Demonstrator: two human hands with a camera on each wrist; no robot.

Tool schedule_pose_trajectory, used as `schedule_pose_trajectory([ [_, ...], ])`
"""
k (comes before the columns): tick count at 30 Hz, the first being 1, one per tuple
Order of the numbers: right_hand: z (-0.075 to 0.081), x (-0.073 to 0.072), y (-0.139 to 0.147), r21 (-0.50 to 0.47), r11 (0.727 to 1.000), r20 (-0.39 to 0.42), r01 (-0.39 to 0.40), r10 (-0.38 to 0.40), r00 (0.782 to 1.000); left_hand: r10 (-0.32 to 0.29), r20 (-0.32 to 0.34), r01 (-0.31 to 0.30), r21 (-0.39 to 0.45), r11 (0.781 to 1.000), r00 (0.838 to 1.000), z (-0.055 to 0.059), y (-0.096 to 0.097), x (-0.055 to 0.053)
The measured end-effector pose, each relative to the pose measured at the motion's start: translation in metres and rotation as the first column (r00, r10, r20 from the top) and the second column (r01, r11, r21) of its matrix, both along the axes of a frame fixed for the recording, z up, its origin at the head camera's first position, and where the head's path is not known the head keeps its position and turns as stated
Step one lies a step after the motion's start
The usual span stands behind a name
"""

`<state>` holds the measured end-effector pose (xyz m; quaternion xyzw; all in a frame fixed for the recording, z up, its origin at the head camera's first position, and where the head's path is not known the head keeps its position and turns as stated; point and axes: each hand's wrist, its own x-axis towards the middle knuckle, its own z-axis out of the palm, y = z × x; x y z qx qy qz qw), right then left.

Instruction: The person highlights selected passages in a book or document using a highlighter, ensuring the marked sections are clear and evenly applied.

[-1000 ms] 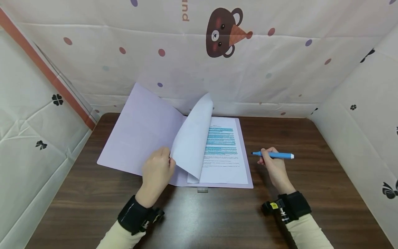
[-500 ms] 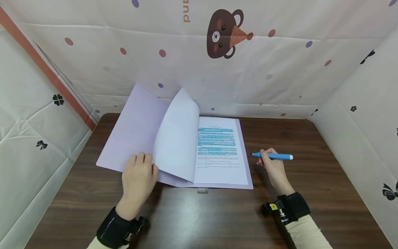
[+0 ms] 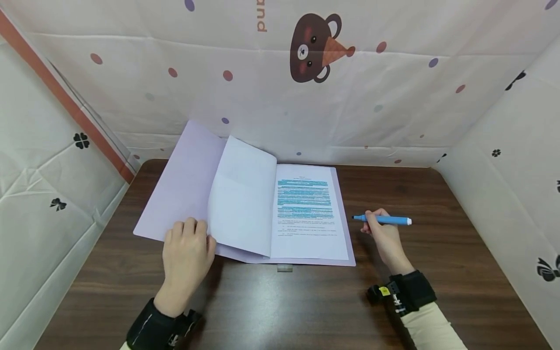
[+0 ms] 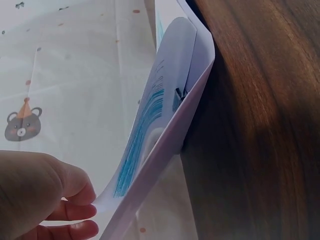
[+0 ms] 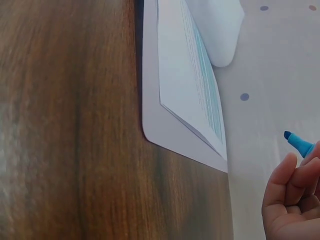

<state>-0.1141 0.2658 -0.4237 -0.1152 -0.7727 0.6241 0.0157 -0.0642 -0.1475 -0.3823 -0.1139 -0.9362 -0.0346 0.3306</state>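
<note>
A lilac folder [image 3: 175, 180] lies spread on the table, its left cover raised at a slant. Inside, a printed page [image 3: 306, 243] carries several lines highlighted in blue. My left hand [image 3: 188, 255] pinches the corner of a turned-over sheet of paper [image 3: 245, 194], as the thumb and fingertips [image 4: 82, 192] show in the left wrist view. Blue-marked lines show on that sheet's other face. To the right of the folder, my right hand [image 3: 387, 238] grips a blue highlighter [image 3: 393, 220]. Its uncapped dark tip points left towards the page, apart from the paper.
The dark wooden table [image 3: 306, 311] reaches back to a cloth wall with a bear print [image 3: 310, 46]. A small grey tab [image 3: 285, 268] sits at the folder's front edge. White cloth also hangs along both sides.
My left hand has moved left and slightly down with the sheet, swinging it over towards the left cover and uncovering more of the highlighted page. The right hand has hardly moved.
</note>
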Motion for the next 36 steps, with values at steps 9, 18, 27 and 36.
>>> schedule_pose_trajectory([
  [9, -0.002, 0.0, 0.001, -0.004, 1.0, -0.015, -0.011, 0.011, 1.0, 0.01, 0.022, -0.011, 0.009, 1.0, 1.0, 0.0, 0.003, -0.002],
  [18, -0.002, 0.0, 0.001, -0.022, 1.0, -0.019, -0.006, 0.006, 1.0, -0.039, 0.027, 0.038, 0.039, 0.999, 0.999, -0.003, 0.006, -0.005],
  [27, -0.005, -0.001, 0.0, -0.017, 1.0, -0.017, -0.019, 0.018, 1.0, -0.136, 0.052, 0.135, 0.02, 0.991, 0.989, -0.007, 0.019, -0.01],
  [36, -0.007, -0.004, -0.004, 0.002, 1.0, 0.01, -0.01, 0.01, 1.0, -0.197, 0.095, 0.2, -0.028, 0.979, 0.976, -0.013, 0.044, -0.017],
])
